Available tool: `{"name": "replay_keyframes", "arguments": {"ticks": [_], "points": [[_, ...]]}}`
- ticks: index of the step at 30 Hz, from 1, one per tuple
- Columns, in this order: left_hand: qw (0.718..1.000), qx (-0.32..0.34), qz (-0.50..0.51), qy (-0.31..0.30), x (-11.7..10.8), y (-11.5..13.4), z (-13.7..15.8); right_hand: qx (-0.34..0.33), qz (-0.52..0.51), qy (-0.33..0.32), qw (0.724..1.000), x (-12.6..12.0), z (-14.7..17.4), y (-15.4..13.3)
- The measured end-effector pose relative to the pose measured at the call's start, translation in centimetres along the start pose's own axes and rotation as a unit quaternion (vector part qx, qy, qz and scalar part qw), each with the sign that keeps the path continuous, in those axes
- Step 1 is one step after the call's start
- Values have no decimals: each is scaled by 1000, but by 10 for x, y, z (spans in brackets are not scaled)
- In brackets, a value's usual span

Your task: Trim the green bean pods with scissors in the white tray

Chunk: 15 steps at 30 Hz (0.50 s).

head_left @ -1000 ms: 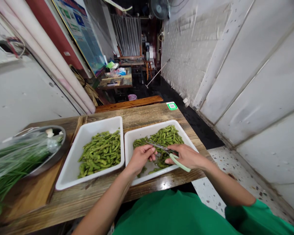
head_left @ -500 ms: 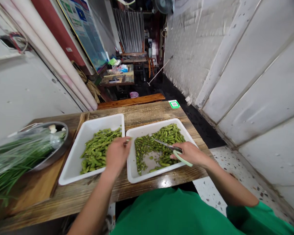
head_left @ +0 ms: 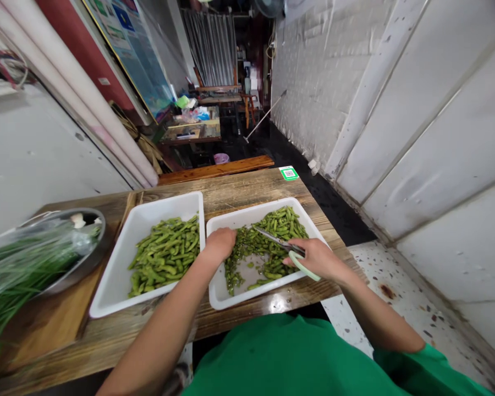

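My right hand (head_left: 315, 258) grips a pair of scissors (head_left: 303, 265) with pale green handles, over the right white tray (head_left: 213, 294). Their blades point left and away, low above the pods. My left hand (head_left: 221, 243) is at that tray's left side, fingers curled down by a heap of small trimmed green bits (head_left: 235, 269); its fingertips are hidden, so I cannot make out what is in them. Uncut-looking green soybean pods (head_left: 284, 221) lie at the tray's far right. The left white tray (head_left: 115, 286) holds a pile of green pods (head_left: 165, 253).
On the left, a metal bowl (head_left: 100, 242) holds bagged long green stalks (head_left: 20, 275), resting on a wooden board (head_left: 61, 324). A QR code card (head_left: 289, 174) lies at the wooden table's (head_left: 239, 192) far right corner. A bench (head_left: 218, 169) stands behind it.
My left hand has moved right and forward, from between the trays into the right tray's left side. The scissors stay in my right hand. The view has shifted slightly.
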<state>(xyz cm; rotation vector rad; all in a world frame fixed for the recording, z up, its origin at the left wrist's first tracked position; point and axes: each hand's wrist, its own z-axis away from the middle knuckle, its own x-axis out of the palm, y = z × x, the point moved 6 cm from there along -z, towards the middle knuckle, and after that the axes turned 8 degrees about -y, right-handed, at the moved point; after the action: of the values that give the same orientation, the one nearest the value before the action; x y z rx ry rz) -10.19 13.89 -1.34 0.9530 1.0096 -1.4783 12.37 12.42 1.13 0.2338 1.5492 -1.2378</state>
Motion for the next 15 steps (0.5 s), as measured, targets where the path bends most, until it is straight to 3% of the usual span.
{"name": "replay_keyframes", "arguments": {"ticks": [10, 15], "points": [[999, -13, 5, -32, 15, -8, -35, 11, 12, -2, 1000, 3, -3, 3], [998, 20, 52, -27, 10, -8, -33, 8, 15, -3, 1000, 3, -2, 3]]}}
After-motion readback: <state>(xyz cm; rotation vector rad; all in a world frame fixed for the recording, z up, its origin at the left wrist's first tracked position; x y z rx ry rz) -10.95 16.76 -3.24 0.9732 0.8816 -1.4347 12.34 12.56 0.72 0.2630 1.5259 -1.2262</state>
